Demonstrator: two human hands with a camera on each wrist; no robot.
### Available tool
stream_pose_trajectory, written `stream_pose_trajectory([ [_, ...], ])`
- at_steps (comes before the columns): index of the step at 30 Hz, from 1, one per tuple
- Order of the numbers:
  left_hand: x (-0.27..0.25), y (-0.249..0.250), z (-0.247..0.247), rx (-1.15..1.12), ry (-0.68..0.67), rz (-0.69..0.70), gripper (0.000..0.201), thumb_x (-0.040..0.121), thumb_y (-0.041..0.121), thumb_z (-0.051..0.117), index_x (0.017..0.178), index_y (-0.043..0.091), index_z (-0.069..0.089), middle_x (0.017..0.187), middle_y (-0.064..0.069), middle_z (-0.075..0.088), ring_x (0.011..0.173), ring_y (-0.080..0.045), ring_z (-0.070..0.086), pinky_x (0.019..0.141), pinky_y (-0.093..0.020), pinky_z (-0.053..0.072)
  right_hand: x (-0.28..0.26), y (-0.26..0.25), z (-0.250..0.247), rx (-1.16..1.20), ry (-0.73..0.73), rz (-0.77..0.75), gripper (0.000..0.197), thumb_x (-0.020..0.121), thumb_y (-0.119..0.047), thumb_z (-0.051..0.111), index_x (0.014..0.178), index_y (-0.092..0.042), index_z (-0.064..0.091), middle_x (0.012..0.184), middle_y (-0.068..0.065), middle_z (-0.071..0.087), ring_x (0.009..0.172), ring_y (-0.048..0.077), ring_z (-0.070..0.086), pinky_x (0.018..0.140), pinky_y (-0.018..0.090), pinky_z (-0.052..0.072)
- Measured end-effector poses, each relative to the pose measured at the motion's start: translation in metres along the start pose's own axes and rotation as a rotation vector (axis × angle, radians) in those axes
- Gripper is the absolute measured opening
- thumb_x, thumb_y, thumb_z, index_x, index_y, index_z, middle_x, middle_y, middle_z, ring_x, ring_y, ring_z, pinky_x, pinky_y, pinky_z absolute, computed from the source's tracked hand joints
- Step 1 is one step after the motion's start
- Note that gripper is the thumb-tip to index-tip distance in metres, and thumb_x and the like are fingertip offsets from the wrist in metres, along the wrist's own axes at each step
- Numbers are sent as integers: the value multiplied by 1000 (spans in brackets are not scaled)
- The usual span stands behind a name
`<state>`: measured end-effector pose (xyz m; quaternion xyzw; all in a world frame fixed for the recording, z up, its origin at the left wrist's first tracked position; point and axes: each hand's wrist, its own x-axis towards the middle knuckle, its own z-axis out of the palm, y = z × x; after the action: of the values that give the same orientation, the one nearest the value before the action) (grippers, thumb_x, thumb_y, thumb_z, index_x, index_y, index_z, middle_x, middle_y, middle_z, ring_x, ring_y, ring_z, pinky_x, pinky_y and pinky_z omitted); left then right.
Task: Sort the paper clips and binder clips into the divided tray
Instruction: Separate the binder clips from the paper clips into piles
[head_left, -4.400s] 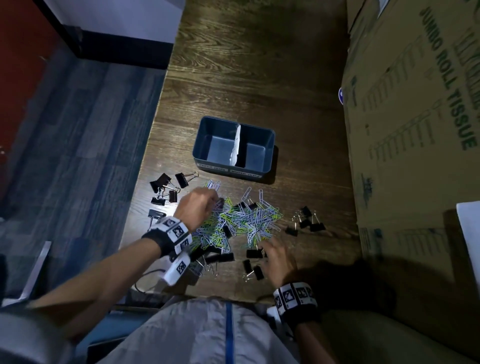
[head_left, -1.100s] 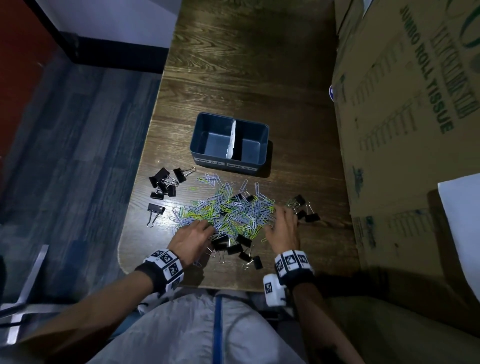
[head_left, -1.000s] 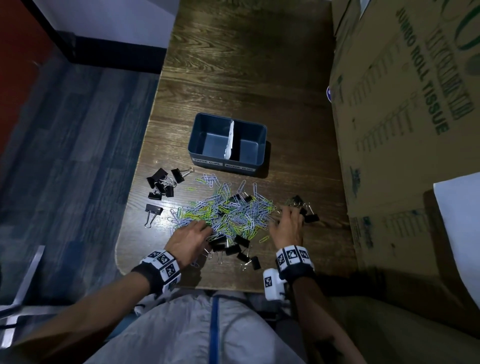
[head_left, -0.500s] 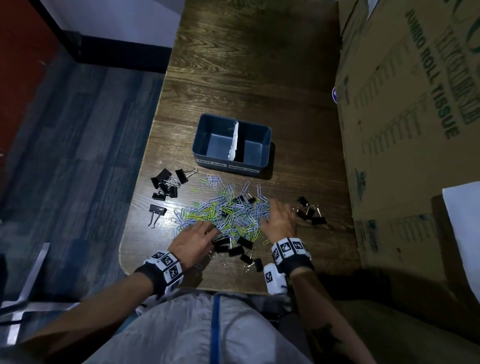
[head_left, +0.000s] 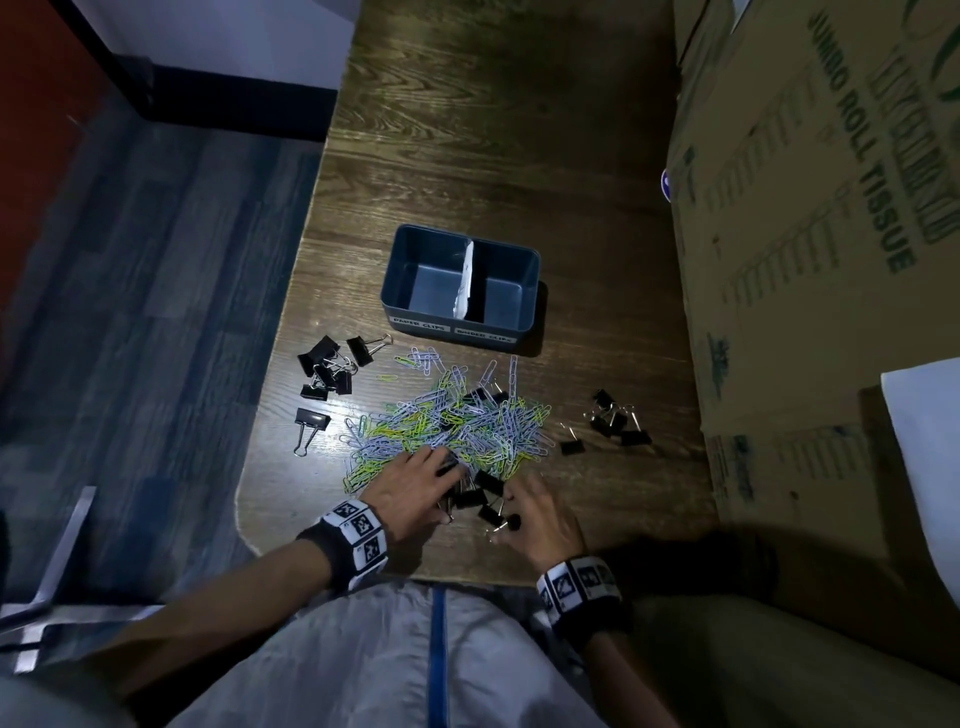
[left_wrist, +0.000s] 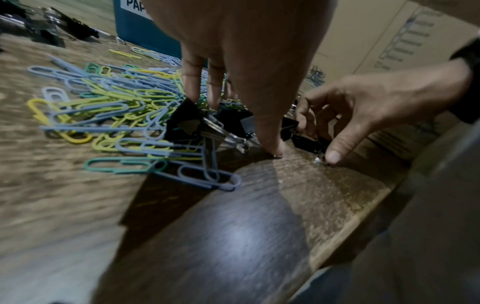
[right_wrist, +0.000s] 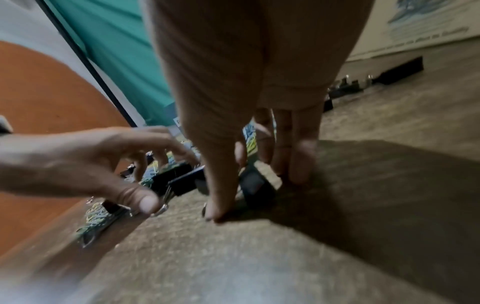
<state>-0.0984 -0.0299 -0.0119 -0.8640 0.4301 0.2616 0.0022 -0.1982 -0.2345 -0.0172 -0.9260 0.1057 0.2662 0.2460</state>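
Both hands have drawn back toward the near table edge since half a second ago, converging on the black binder clips at the pile's near side; the right hand has left the pile's right flank.

Going left to right: a loose group of binder clips (head_left: 326, 366) lies at the far left of the table (head_left: 467, 130), well apart from the hands. Next comes the paper clips (head_left: 447, 421) heap, with the left hand (head_left: 410, 486) resting on its near edge. The left wrist view shows its fingers (left_wrist: 193, 82) straight, tips down on a near binder clip (left_wrist: 187, 121), thumb planted on the wood, gripping nothing. The head view hides this under the hand's back.

Beside it, the right hand (head_left: 540, 514) has curled fingers; the left wrist view shows thumb and forefinger pinching a small binder clip (left_wrist: 309, 142) against the table.

Farther right lies another binder clip cluster (head_left: 615, 418). Beyond the pile stands the divided tray (head_left: 462, 325), both compartments bare, labels facing the person.
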Motion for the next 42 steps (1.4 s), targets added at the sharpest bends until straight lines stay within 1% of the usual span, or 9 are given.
stream_pose_trajectory([
  [3,7,3,-4,-66,15,-3,63,85,32,67,139,22,34,136,-11,35,117,-25,43,93,-38,48,3,1,5,31,47,-10,57,69,-34,85,117,-25,55,122,-2,56,105,26,62,77,39,53],
  [6,13,3,-9,-171,59,-39,53,85,27,68,132,23,45,127,-10,40,108,-24,49,86,-34,51,7,-2,5,19,117,-1,59,72,-34,83,124,-27,56,118,0,59,103,26,63,78,37,53],
  [13,11,1,-13,-332,139,-47,41,87,21,66,122,25,46,117,-7,45,91,-20,52,76,-30,51,8,0,7,133,227,76,43,69,-21,84,98,-33,55,100,-8,51,86,18,63,71,37,56],
  [18,8,-3,-18,-489,173,-65,25,86,14,64,98,22,43,106,0,41,78,-15,50,64,-28,49,9,8,-2,246,227,107,32,70,-11,80,79,-35,61,78,-16,59,72,10,64,68,37,57],
  [21,5,-6,-19,-545,208,-122,31,79,13,70,93,23,43,111,3,39,81,-14,51,63,-20,45,10,15,-17,258,221,165,47,70,-6,78,73,-49,58,64,-18,58,67,9,62,67,34,56],
  [28,-2,-26,-24,-646,339,-162,48,75,-8,63,110,23,57,110,2,55,93,-19,60,78,-30,56,26,32,-78,414,448,223,36,76,6,73,87,-28,68,71,-8,65,69,13,64,71,29,55],
  [33,-7,-33,-36,-704,422,-113,56,79,-15,58,127,15,57,117,-8,66,101,-18,63,85,-24,51,46,54,-96,411,663,331,25,82,2,63,88,-21,73,81,6,73,77,27,69,76,35,56],
  [38,-12,-36,-43,-626,460,-50,47,85,-5,63,128,15,56,123,-7,61,104,-19,61,92,-22,46,51,61,-109,459,640,380,21,84,4,69,95,-14,71,90,5,69,86,21,66,84,40,57],
  [42,-11,-38,-42,-630,472,-28,49,81,-10,62,122,16,59,110,-2,63,94,-16,64,81,-30,57,47,59,-98,235,655,324,30,81,2,72,106,-14,68,113,11,62,110,30,55,91,44,51],
])
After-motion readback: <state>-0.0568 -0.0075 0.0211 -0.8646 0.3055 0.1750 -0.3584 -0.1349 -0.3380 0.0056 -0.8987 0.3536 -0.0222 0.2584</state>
